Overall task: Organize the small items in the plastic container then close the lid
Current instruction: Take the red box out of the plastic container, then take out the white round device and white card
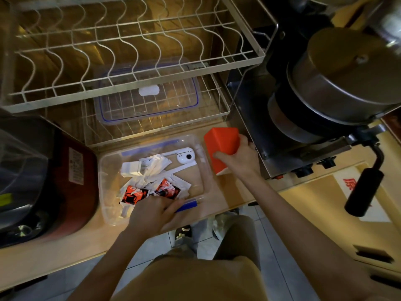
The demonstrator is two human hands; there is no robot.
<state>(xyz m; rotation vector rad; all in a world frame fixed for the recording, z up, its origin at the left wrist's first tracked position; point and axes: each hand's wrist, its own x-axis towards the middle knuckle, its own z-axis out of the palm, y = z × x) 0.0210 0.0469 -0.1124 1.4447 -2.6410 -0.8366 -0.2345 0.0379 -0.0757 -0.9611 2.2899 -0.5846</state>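
Note:
A clear plastic container (109,168) with blue clips stands open on the wooden counter. Inside lie white sachets, two red-and-black coffee packets (168,189), a white charger plug (132,168) and a small round white device (184,157). My left hand (155,212) rests over the container's near rim, fingers among the packets; whether it grips one I cannot tell. My right hand (239,157) grips an orange-red box (221,145) on the counter just right of the container. The clear lid (149,101) with a blue seal lies on the lower shelf of the dish rack behind.
A white wire dish rack (134,51) overhangs the back of the counter. A dark red appliance (65,181) sits at the left. At the right, metal pots (347,83) stack on a stove, with a black pan handle (364,190) jutting toward me.

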